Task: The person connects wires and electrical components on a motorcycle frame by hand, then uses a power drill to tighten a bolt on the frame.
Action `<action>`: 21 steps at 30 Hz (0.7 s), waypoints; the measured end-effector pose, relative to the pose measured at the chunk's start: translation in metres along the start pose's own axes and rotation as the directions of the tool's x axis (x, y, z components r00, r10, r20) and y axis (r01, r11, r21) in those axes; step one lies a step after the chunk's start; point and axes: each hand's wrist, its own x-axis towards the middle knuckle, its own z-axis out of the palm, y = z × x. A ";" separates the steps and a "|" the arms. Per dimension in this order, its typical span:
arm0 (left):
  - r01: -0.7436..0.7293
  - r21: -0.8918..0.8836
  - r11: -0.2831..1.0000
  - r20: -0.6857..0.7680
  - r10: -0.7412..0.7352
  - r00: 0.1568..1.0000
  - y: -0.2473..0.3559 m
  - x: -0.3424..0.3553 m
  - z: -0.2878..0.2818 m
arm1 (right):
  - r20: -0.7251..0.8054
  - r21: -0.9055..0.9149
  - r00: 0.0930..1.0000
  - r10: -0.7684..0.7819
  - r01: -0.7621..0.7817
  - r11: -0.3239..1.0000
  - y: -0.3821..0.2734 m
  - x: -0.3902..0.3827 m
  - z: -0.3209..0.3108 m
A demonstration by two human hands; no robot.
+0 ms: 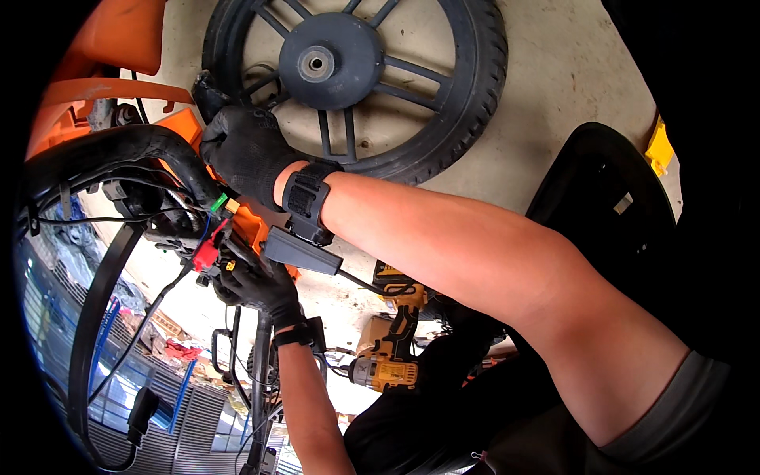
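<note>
My right hand (247,154), in a black glove, is closed at the orange and black vehicle frame, beside the spoked wheel. Its fingertips are turned away, so what they grip is hidden. Lower down, my left hand (261,289), gloved too, curls among the wiring below the thick black frame tube (127,146). A small yellow connector (230,266) shows at its fingers, and a red connector (206,255) sits just left of them. What this hand grips is not clear. Under my right wrist is a dark grey box (301,252) with a black cable.
A black wheel with a knobby tyre (484,71) lies on the concrete floor at the top. A yellow and black cordless driver (388,372) is near my legs. Orange body panels (119,36) stand upper left. A black cable with a plug (142,412) hangs lower left.
</note>
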 end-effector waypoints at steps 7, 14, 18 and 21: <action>0.041 -0.033 0.999 0.009 -0.041 0.999 -0.005 -0.002 0.006 | -0.029 -0.008 0.999 0.043 -0.043 0.999 -0.008 -0.004 0.000; -0.017 0.008 1.000 -0.015 0.018 1.000 0.004 0.002 -0.002 | -0.028 -0.126 1.000 0.004 -0.008 0.992 -0.011 -0.004 0.002; -0.037 0.042 0.998 -0.035 0.039 0.999 0.003 0.003 -0.003 | -0.001 -0.174 0.999 -0.039 0.038 0.984 -0.012 -0.004 0.002; -0.027 0.044 0.999 -0.043 0.029 0.999 0.002 0.000 0.001 | 0.011 -0.194 0.998 -0.067 0.068 0.979 -0.010 -0.005 0.001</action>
